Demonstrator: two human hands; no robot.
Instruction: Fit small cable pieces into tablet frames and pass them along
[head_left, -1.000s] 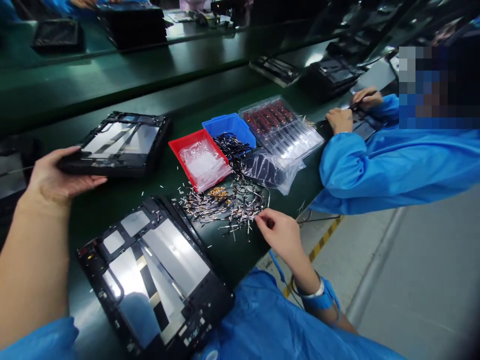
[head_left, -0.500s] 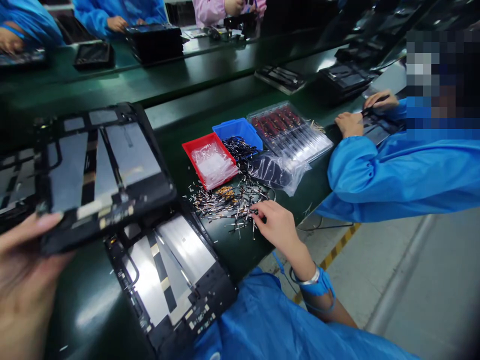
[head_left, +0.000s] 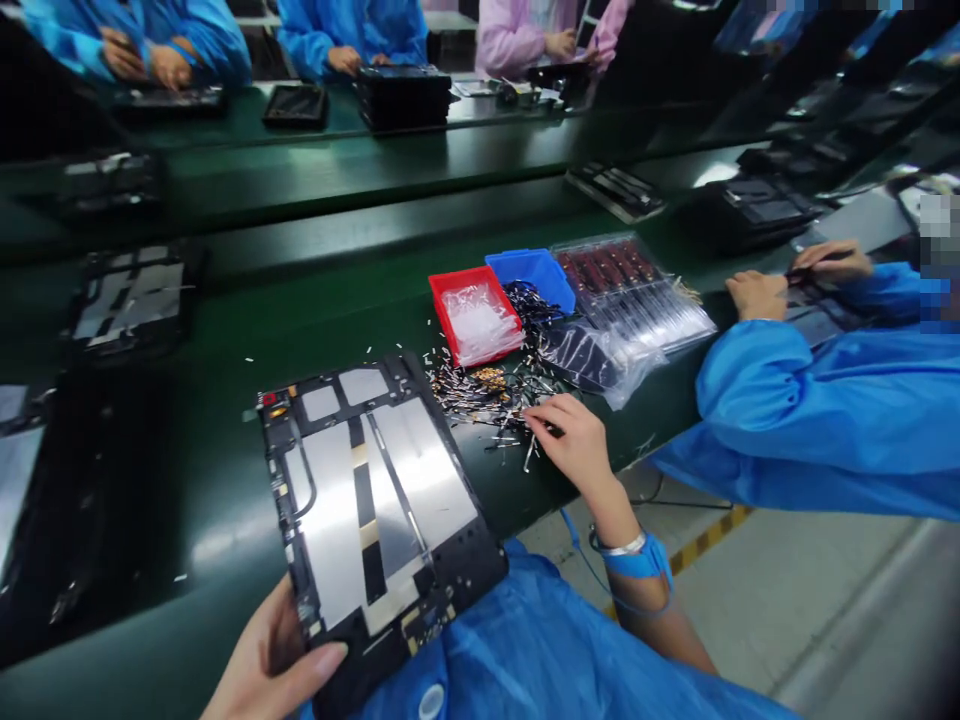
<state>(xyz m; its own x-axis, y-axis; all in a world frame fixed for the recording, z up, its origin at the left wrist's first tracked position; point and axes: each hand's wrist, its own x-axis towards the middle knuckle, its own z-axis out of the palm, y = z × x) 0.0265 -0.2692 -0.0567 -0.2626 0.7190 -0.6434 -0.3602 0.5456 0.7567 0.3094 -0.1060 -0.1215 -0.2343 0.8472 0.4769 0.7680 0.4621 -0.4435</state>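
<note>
My left hand (head_left: 289,650) grips the lower left corner of an opened tablet (head_left: 420,460), its thumb on top. The tablet is tilted near my lap, with silver plates, dark strips and small boards showing inside. My right hand (head_left: 574,440) is pinched at the edge of a loose pile of small black, silver and gold parts (head_left: 472,395). Whatever is between those fingertips is too small to make out. Just beyond the pile is a red bin (head_left: 441,305) of small clear plastic pieces. A blue bin (head_left: 536,275) with black parts adjoins it.
Other opened tablets (head_left: 131,300) lie at the left. A clear tray (head_left: 630,285) of parts and a plastic bag (head_left: 600,355) sit right of the bins. A co-worker's blue sleeve (head_left: 825,420) is close on the right. More people work across the green bench (head_left: 315,230).
My left hand has let go of the tablet it held raised at the left and now grips the one near my lap. My right hand stays at the pile. The view has turned left.
</note>
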